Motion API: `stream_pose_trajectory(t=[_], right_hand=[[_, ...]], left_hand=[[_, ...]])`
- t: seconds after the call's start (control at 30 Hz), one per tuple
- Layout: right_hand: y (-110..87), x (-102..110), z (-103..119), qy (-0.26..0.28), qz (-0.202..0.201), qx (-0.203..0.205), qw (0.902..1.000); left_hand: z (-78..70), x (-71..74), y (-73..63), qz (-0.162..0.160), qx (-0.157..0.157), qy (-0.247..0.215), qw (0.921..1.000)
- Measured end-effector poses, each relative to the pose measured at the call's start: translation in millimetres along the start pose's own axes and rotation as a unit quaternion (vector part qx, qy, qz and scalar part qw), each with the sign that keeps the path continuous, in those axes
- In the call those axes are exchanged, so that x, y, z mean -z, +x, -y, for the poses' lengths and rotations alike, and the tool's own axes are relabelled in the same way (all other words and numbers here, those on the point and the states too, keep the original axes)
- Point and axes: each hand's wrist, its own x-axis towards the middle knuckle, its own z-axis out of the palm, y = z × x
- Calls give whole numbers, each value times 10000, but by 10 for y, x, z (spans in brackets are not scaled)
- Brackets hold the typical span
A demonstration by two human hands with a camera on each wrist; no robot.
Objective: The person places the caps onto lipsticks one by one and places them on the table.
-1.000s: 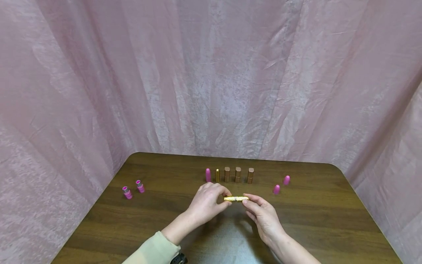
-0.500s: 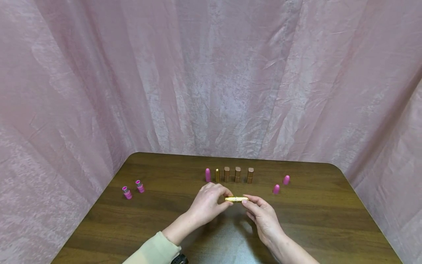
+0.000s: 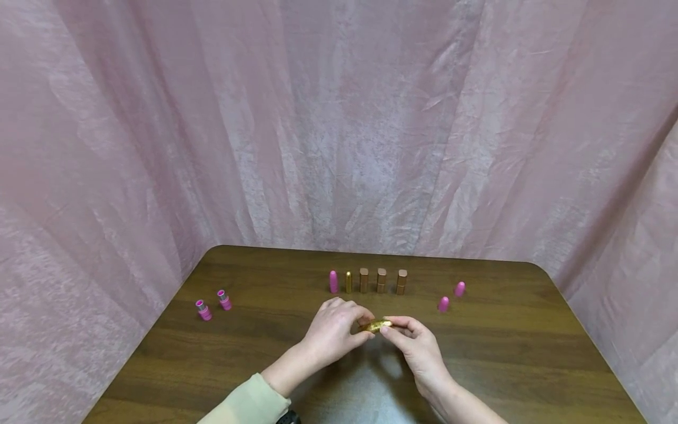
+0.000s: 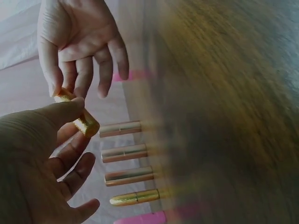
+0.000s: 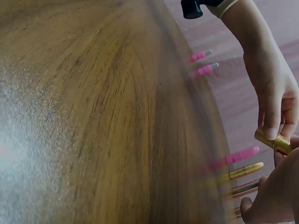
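Over the middle of the table, a gold lipstick tube is held in the air between both hands. My left hand pinches its left end between thumb and fingers. At the other end, the thumb and index finger of my right hand pinch the tube. The left wrist view shows the tube lying slantwise under the left thumb, its rounded end sticking out. Fingers hide parts of it in every view. Behind the hands stand a pink lipstick, a second gold lipstick and copper-coloured lipsticks in a row.
Two uncapped pink lipstick bases stand at the left of the wooden table. Two pink caps stand toward the right. A pink curtain hangs behind the table's far edge.
The gold lipstick tube has tilted from level to slanted, its right end now higher, and dropped slightly. My right hand has shifted a little left, closer to the left hand.
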Motion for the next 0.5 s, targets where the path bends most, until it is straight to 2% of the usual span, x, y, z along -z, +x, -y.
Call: stream_pose_trajectory(t=[0.17, 0.27, 0.33, 0.4, 0.43, 0.5], right_hand=[[-24, 3, 27, -32, 435, 154, 9989], [-24, 88, 50, -271, 708, 306, 9966], [-10, 188, 56, -829, 812, 528, 9918], [9, 311, 52, -1784, 789, 911, 9765], [19, 377, 46, -2329, 730, 1150, 9629], [34, 509, 23, -3388, 588, 1701, 9235]], left_hand=[[133, -7, -49, 23, 56, -5, 10000], [324, -15, -72, -20, 393, -126, 9991], [486, -8, -81, -51, 723, -244, 9971], [658, 0, -79, -90, 1057, -354, 9937], [741, 6, -74, -95, 1241, -419, 9913], [894, 19, -64, -68, 1590, -502, 9860]])
